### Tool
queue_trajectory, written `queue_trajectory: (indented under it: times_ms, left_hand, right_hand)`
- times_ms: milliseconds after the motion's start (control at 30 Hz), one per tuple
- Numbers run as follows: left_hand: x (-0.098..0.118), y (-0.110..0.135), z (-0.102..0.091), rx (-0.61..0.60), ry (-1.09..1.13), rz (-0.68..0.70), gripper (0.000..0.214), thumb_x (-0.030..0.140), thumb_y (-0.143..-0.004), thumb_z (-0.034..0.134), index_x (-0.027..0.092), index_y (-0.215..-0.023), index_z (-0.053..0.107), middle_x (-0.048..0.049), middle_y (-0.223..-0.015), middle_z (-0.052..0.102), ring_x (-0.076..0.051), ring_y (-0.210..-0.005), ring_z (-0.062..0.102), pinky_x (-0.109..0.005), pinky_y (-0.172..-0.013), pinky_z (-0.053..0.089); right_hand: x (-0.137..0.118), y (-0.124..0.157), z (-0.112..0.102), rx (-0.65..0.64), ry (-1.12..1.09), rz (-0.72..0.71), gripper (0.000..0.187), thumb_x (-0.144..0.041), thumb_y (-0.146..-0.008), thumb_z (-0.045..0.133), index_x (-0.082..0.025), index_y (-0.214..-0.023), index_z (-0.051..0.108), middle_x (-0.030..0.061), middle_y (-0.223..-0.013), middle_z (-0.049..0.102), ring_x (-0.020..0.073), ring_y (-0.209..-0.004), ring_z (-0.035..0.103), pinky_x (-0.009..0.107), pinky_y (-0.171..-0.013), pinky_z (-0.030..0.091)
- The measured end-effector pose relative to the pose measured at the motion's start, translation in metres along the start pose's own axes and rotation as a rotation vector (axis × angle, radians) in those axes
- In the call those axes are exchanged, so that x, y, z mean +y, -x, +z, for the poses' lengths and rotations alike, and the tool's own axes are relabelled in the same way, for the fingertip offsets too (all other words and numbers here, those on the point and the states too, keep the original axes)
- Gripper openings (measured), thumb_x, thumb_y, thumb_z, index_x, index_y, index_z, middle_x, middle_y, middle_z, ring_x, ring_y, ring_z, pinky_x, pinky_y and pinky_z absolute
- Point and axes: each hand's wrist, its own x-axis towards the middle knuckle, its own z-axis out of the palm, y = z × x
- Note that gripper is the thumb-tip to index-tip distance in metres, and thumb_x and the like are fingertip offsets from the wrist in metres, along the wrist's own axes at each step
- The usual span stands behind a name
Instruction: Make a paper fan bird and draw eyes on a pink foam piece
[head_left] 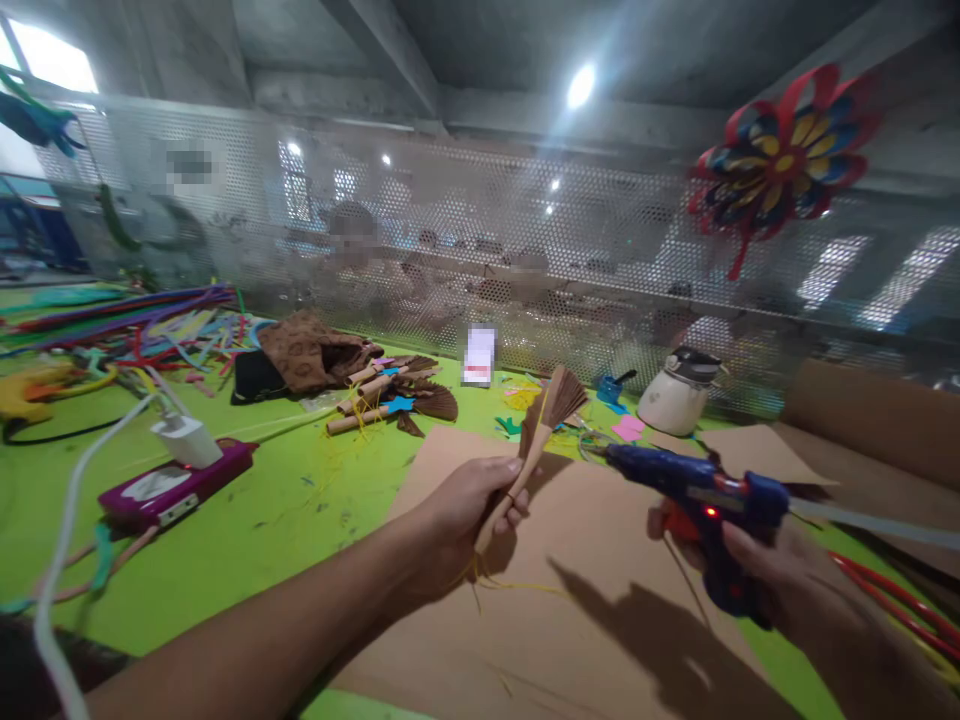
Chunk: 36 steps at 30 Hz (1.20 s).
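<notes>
In my left hand (476, 500) is a brown paper tube with a pleated fan-shaped tail (564, 398), held upright at a tilt. Yellow strands hang from its lower end. My right hand (772, 560) grips a dark blue hot glue gun (697, 478) with a red light lit on its side. The nozzle points left toward the paper piece, apart from it. A glue stick extends from the back of the gun. Brown cardboard (600, 620) lies beneath both hands. Several similar paper tubes (367, 410) with pleated tails and blue stars lie farther back on the left.
A purple power strip (180, 485) with a white charger (186, 440) sits at left. Behind are a brown patterned bag (311, 350), coloured strips (180, 340), a propped phone (480, 355), and a white pot-like container (671, 395). A perforated metal screen (450, 230) bounds the green table.
</notes>
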Motion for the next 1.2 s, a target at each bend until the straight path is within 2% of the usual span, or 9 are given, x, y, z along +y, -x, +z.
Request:
queue_trajectory:
  times_ms: [100,167,267,400,633,867,1033,1200]
  left_hand:
    - [-0.002,0.003,0.003,0.002,-0.054,0.023,0.021,0.031,-0.089,0.055,0.011,-0.095,0.059,-0.0016,-0.070,0.051,-0.005,-0.052,0.045,-0.012,-0.045,0.030]
    - [-0.002,0.005,0.005,-0.007,-0.091,0.038,0.020,0.031,-0.089,0.054,0.011,-0.090,0.058,-0.0017,-0.071,0.051,-0.005,-0.052,0.045,-0.013,-0.045,0.030]
    - [-0.003,0.007,0.008,-0.053,-0.144,0.052,0.022,0.032,-0.089,0.053,0.011,-0.083,0.057,-0.0022,-0.070,0.051,-0.005,-0.052,0.043,-0.014,-0.045,0.030]
    - [-0.006,0.008,0.009,-0.080,-0.204,0.058,0.025,0.036,-0.090,0.053,0.012,-0.081,0.056,-0.0020,-0.070,0.052,-0.005,-0.052,0.043,-0.015,-0.048,0.032]
    - [-0.011,0.007,0.009,-0.043,-0.250,0.104,0.027,0.042,-0.089,0.056,0.017,-0.079,0.052,-0.0015,-0.068,0.052,-0.007,-0.053,0.043,-0.018,-0.051,0.032]
    - [-0.012,0.009,0.010,-0.046,-0.285,0.167,0.029,0.041,-0.088,0.057,0.015,-0.075,0.054,-0.0037,-0.069,0.053,-0.008,-0.053,0.043,-0.020,-0.049,0.029]
    - [-0.012,0.007,0.009,-0.069,-0.194,0.126,0.029,0.042,-0.086,0.060,0.015,-0.080,0.055,-0.0017,-0.068,0.052,-0.007,-0.052,0.044,-0.019,-0.051,0.031]
    - [-0.011,0.005,0.010,-0.067,-0.237,0.145,0.028,0.041,-0.087,0.058,0.014,-0.080,0.053,-0.0036,-0.070,0.055,-0.008,-0.052,0.047,-0.021,-0.052,0.034]
  right_hand:
    - [-0.005,0.005,0.013,-0.115,0.032,0.057,0.053,-0.063,-0.080,0.051,-0.015,-0.093,0.070,0.0030,-0.061,0.051,0.0150,-0.053,0.046,0.026,-0.045,0.040]
    - [-0.013,0.008,0.021,-0.095,0.103,0.098,0.052,-0.062,-0.081,0.050,-0.017,-0.097,0.069,0.0006,-0.061,0.047,0.0130,-0.051,0.043,0.025,-0.046,0.040]
    - [-0.026,0.010,0.031,-0.033,0.180,0.120,0.050,-0.063,-0.081,0.051,-0.019,-0.099,0.070,0.0007,-0.063,0.051,0.0130,-0.055,0.046,0.025,-0.051,0.042]
    - [-0.032,0.010,0.039,-0.091,0.173,0.144,0.049,-0.063,-0.081,0.051,-0.019,-0.093,0.070,-0.0001,-0.061,0.052,0.0114,-0.052,0.046,0.023,-0.048,0.041]
    - [-0.029,0.011,0.043,-0.060,0.222,0.121,0.045,-0.061,-0.080,0.052,-0.023,-0.094,0.071,-0.0014,-0.055,0.051,0.0115,-0.049,0.047,0.022,-0.046,0.043]
    - [-0.025,0.011,0.044,-0.070,0.291,0.056,0.041,-0.057,-0.079,0.055,-0.023,-0.094,0.071,0.0023,-0.066,0.063,0.0126,-0.051,0.054,0.023,-0.048,0.047]
    - [-0.029,0.012,0.046,-0.079,0.266,0.057,0.040,-0.056,-0.079,0.055,-0.024,-0.097,0.071,0.0003,-0.061,0.060,0.0120,-0.048,0.052,0.022,-0.045,0.045]
    - [-0.038,0.012,0.047,-0.099,0.250,0.030,0.038,-0.053,-0.081,0.052,-0.022,-0.092,0.071,-0.0011,-0.057,0.054,0.0113,-0.048,0.049,0.022,-0.046,0.044]
